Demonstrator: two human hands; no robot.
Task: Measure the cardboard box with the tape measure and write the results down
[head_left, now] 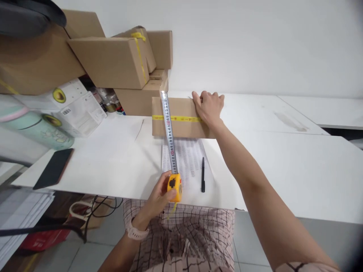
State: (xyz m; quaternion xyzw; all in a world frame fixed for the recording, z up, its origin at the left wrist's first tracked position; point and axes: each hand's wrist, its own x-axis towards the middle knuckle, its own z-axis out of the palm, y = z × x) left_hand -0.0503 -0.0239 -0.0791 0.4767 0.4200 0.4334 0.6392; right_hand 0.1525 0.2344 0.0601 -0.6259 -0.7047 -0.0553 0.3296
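My left hand (163, 194) is closed around a yellow tape measure (174, 187) near the front edge of the table. Its metal blade is pulled out and runs away from me, crossing over a cardboard box (181, 128) sealed with yellow tape. The blade's far end reaches past the back of that box. My right hand (209, 107) rests on the box's right end, fingers curled over its far edge. Under and in front of the box lies a printed sheet (187, 162), with a black pen (203, 174) on its right part.
Stacked cardboard boxes (107, 62) stand at the back left against the wall. Left of them are white cartons (76, 109), a mint green bottle (42, 128) and a dark phone (53, 168) near the edge. Black cables (106, 207) hang below the white table (283, 166).
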